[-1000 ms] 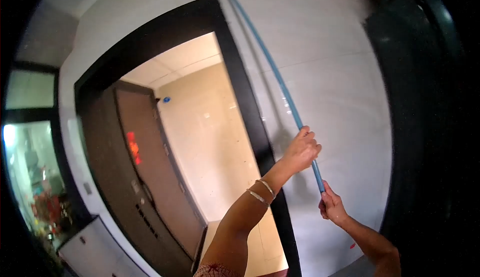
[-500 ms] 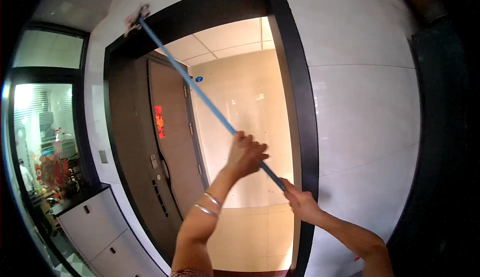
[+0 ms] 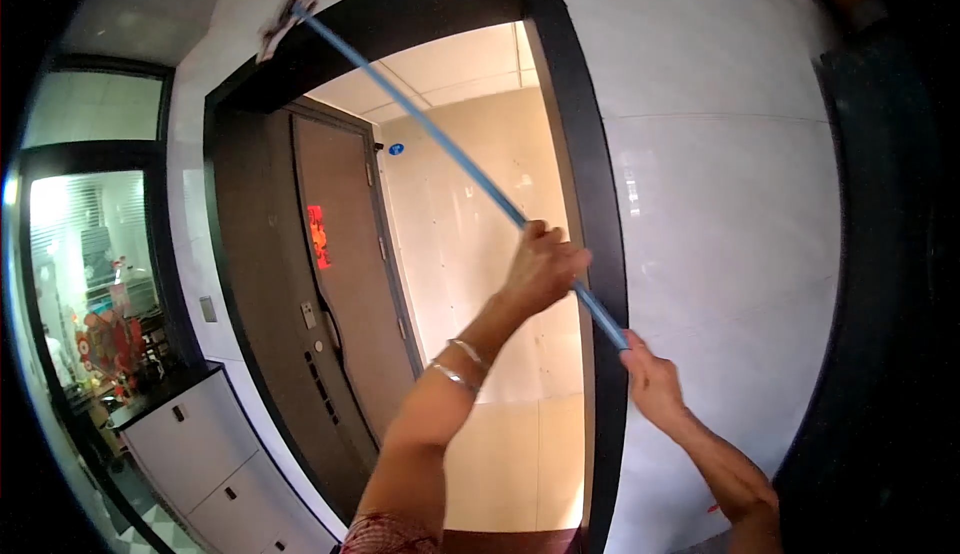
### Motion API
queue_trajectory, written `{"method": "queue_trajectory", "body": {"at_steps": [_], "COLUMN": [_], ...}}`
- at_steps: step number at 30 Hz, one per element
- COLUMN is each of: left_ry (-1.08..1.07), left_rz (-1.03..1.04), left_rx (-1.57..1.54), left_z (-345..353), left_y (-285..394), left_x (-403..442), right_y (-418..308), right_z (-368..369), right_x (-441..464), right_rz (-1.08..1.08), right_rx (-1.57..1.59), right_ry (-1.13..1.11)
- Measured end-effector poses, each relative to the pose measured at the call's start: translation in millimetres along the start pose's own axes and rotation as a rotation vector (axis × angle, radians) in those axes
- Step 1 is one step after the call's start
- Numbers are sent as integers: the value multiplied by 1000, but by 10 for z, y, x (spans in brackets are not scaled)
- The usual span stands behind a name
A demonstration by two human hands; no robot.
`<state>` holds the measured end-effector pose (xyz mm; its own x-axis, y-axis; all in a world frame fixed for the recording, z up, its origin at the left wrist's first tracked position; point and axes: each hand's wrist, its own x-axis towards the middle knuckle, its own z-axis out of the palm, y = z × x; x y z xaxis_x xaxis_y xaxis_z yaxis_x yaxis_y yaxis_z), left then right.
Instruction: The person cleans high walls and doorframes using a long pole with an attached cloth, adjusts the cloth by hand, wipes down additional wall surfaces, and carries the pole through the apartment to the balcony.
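Observation:
A mop with a long blue pole slants across the view. Its greyish, cloth-like head is up against the upper left of the black door frame and the wall beside it. My left hand, silver bangles on its wrist, is wrapped round the lower part of the pole. Close to the pole's bottom end, my right hand grips it too, lower and further right.
A brown door with a red decoration stands open inside the doorway. On the left are a white cabinet and a glass-paned door. Pale tiled wall lies to the right.
Both hands have moved right, the left one also up, with the mop pole between them. The mop head has shifted slightly up and right along the frame's top.

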<state>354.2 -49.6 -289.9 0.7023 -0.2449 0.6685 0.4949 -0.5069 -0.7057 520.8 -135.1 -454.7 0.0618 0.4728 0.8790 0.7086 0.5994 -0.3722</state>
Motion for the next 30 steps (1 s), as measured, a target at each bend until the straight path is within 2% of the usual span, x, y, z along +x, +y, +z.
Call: {"method": "queue_trajectory", "body": {"at_steps": [1, 2, 4, 7, 14, 15, 18, 20, 21, 22, 25, 26, 28, 30], "left_ry": [54, 114, 154, 116, -55, 41, -13, -25, -2, 18, -7, -36, -56, -23], "left_rz": [37, 76, 92, 133, 212, 213, 235, 273, 272, 273, 295, 298, 296, 311], "left_rx": [-16, -34, -125, -186, -249, -243, -237, -227, -257, -296, -69, -22, 9, 72], "left_z": [79, 138, 195, 313, 348, 281, 161, 59, 12, -26, -219, -298, -480, -654], "left_y": [190, 387, 767, 1245, 1747, 1748, 1575, 1307, 1114, 913, 258, 32, -447, -899], "left_x": [107, 210, 376, 484, 517, 518, 313, 97, -15, -137, -512, -625, -871, -1160], "right_y": [-13, 127, 136, 300, 619, 552, 356, 248, 143, 49, -522, -567, -1069, -1321], "right_z": [-181, -295, -627, -870, -667, -653, -438, -66, 97, 315, 910, 1193, 1517, 2013], "right_x": [-118, -258, -491, -869, -1530, -1568, -1522, -1467, -1400, -1304, -895, -791, -527, -298], "right_rz": [94, 66, 207, 297, 424, 434, 444, 514, 544, 485, 502, 446, 467, 398], "right_rx": [25, 11, -49, -6, 90, 96, 192, 417, 531, 565, 775, 727, 866, 904], "right_ry": [21, 61, 1, 20, 150, 133, 54, 86, 32, 5, -67, -87, -115, -109]}}
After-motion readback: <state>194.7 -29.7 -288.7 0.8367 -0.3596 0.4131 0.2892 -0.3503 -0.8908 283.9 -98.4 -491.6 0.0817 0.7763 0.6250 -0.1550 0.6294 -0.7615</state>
